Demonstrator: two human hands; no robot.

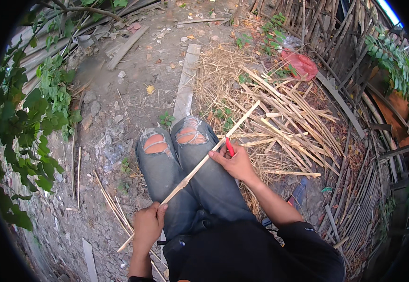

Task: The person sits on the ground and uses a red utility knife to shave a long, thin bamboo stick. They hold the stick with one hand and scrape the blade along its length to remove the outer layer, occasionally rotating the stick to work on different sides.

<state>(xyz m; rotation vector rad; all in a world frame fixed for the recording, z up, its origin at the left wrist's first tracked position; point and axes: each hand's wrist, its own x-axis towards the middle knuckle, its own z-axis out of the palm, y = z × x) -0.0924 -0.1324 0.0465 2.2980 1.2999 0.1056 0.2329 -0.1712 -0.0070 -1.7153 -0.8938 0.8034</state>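
A long, pale bamboo strip [199, 165] with a node near its middle slants across my thighs, from lower left to upper right. My left hand [147, 223] is closed around its lower part, and the strip's near end sticks out past the wrist. Farther up, my right hand [236, 164] is closed with the thumb pressed along the strip. A slim red tool [230, 146], perhaps a knife handle, pokes out of the right fingers. Its working end is hidden, so its kind is unclear.
Ahead to the right lies a heap of split bamboo strips [289, 127] over fine shavings [218, 70]. A grey board [185, 80] stretches away from my knees. More thin strips [112, 207] lie at my left. A red plastic bag [299, 65] rests near the stick fence [324, 28].
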